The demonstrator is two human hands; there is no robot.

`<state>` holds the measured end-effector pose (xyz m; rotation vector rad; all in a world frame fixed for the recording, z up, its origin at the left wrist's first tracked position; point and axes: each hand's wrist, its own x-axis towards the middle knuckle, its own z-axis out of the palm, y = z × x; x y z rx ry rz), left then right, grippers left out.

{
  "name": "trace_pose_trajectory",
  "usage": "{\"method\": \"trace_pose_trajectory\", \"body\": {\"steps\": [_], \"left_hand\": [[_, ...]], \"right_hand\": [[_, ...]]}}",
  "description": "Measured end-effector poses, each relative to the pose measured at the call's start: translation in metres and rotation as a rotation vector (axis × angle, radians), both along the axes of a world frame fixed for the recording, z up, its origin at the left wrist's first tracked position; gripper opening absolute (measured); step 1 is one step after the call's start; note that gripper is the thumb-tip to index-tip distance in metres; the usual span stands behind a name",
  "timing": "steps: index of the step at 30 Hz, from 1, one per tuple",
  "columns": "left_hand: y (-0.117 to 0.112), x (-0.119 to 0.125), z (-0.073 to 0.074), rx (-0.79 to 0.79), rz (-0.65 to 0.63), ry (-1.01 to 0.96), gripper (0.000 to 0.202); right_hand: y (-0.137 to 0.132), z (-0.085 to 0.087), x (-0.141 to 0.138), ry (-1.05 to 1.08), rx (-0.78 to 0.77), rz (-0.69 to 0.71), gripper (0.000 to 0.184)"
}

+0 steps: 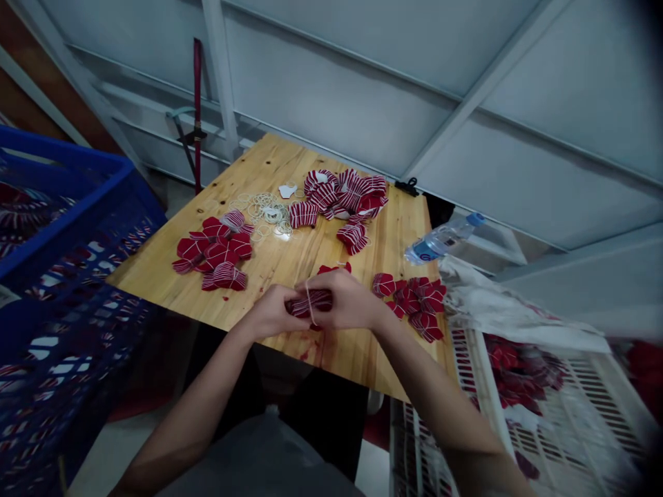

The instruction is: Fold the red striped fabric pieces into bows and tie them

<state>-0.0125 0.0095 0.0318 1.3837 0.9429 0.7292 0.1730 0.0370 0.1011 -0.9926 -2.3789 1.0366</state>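
Between my two hands, over the near edge of a wooden table [331, 352], is a bundle of red-and-white striped fabric [298, 306]. My left hand [270, 312] grips its left end. Fingers of my right hand [348, 298] curl round the other end. A pale rubber band [309, 304] runs across the bundle by my right fingertips; whether it passes fully round is hidden. Just behind my right hand, some red fabric [331, 268] shows in part. Loose rubber bands [266, 209] lie in a heap farther back, beside a small white scrap [287, 191].
Striped bundles lie in a left group [215, 252], a back pile [344, 193] and a right group [414, 300]. A plastic bottle [443, 239] lies at the right edge. A blue crate [67, 238] stands left, a white crate [484, 379] right. Behind is a panelled wall [336, 83].
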Motion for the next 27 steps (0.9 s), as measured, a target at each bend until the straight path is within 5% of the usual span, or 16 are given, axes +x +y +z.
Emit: {"method": "trace_pose_trajectory", "body": {"steps": [5, 11, 15, 18, 24, 27], "left_hand": [[-0.004, 0.004, -0.007, -0.065, 0.11, -0.099, 0.016], [-0.01, -0.003, -0.037, -0.21, 0.299, -0.34, 0.034], [-0.015, -0.005, -0.045, -0.252, 0.287, -0.318, 0.033], [-0.017, -0.008, -0.039, -0.203, 0.304, -0.282, 0.028], [-0.021, -0.009, -0.019, 0.018, 0.303, -0.085, 0.022], [-0.022, 0.0, -0.021, 0.192, 0.411, -0.126, 0.021]], "right_hand": [[-0.007, 0.009, -0.014, -0.191, 0.165, -0.006, 0.024], [-0.002, 0.0, 0.027, 0.136, -0.158, -0.082, 0.007], [-0.002, -0.005, 0.03, -0.098, 0.156, -0.182, 0.024], [-0.002, -0.005, 0.023, -0.212, 0.281, -0.294, 0.016], [-0.005, -0.015, 0.01, 0.023, -0.254, -0.015, 0.049], [-0.017, -0.033, -0.009, 0.28, -0.418, -0.094, 0.053]]}}
